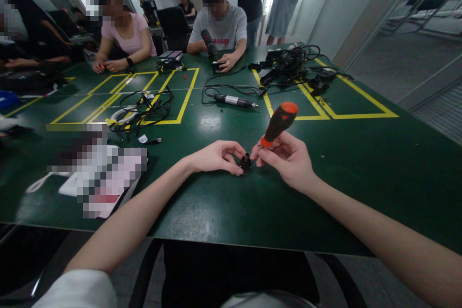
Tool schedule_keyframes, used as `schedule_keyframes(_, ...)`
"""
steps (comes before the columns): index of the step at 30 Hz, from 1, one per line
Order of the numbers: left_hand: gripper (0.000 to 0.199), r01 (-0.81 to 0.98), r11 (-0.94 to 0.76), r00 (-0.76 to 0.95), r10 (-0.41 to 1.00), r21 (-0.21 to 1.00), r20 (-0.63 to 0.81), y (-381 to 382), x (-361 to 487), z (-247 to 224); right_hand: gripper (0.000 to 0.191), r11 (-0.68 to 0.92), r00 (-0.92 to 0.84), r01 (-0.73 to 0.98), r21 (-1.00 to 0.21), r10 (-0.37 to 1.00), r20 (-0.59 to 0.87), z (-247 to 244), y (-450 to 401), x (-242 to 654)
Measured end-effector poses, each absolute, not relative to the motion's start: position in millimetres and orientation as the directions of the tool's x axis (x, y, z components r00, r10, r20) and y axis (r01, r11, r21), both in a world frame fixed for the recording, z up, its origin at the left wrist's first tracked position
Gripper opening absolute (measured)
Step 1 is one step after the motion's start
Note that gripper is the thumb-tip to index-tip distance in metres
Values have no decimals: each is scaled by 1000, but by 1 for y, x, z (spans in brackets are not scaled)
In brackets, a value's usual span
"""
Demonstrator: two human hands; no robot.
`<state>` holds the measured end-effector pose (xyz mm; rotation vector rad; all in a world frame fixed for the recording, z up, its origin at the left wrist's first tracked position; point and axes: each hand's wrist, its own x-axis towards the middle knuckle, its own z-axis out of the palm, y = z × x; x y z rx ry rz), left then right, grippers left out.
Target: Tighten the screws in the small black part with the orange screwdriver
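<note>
Between my hands a small black round part [246,163] with a raised knob stands on the green table. My left hand [220,156] grips its left side with thumb and forefinger. In my right hand [288,156] is a screwdriver [279,122] with a black and orange handle, tilted so the handle's end points up and to the right. The fingers are closed round its lower end, and its tip is down by the right side of the black part. Whether the tip touches the part I cannot tell.
An electric screwdriver [236,101] with a cable lies ahead. Coiled cables [159,106] are at left, a black cable heap [292,65] at far right. Blurred flat items [115,178] lie left of my forearm. Yellow tape [187,96] marks the green table [361,168]. People sit opposite.
</note>
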<state>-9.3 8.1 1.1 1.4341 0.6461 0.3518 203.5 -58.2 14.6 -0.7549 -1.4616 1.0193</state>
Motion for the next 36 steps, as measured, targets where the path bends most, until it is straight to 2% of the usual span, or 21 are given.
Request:
schedule_keyframes(7,47,151,130,779,595,980,-199,8,-9,0,37,416,-157,-40,-909,895,417,19,-57,203)
schedule_keyframes(15,43,161,137,776,595,978,-211,8,-10,3,35,394,-169,-118,-912,897,409,14,-58,204)
schedule_keyframes(21,45,162,132,779,591,978,-209,8,-10,2,35,402,-164,-51,-914,899,405,18,-58,203)
schedule_keyframes(30,45,161,131,773,599,978,-208,7,-10,2,32,406,-224,-154,-901,873,432,15,-57,203)
schedule_keyframes(36,47,162,136,781,588,977,-211,7,-9,4,37,419,-163,-66,-906,891,424,17,-57,203)
